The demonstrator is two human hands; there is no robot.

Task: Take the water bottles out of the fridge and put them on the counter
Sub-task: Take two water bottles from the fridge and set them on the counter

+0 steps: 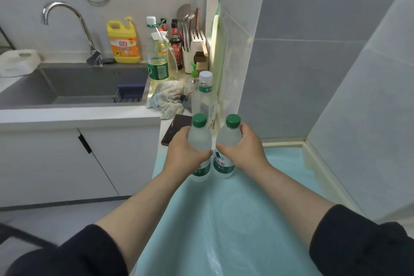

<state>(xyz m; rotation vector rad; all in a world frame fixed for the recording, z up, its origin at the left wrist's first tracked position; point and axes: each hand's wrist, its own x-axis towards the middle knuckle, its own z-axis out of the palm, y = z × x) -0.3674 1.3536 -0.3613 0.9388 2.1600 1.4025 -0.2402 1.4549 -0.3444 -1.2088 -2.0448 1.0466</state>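
Two frosted water bottles with green caps stand upright side by side on a light blue-green surface [235, 208]. My left hand [184, 151] is wrapped around the left bottle [200, 139]. My right hand [244, 150] grips the right bottle [226, 141], whose green and white label shows below my fingers. The bottles' bases seem to rest on the surface. A taller clear bottle with a white cap [205, 96] stands just behind them on the counter. The fridge is not in view.
A dark phone [174, 129] lies left of the bottles, at the counter's edge. Behind are a crumpled cloth [167, 98], oil bottle [158, 71], sauce bottles, a utensil holder [188, 58], yellow detergent [123, 40], and the sink [78, 83] with faucet. A tiled wall [291, 63] rises on the right.
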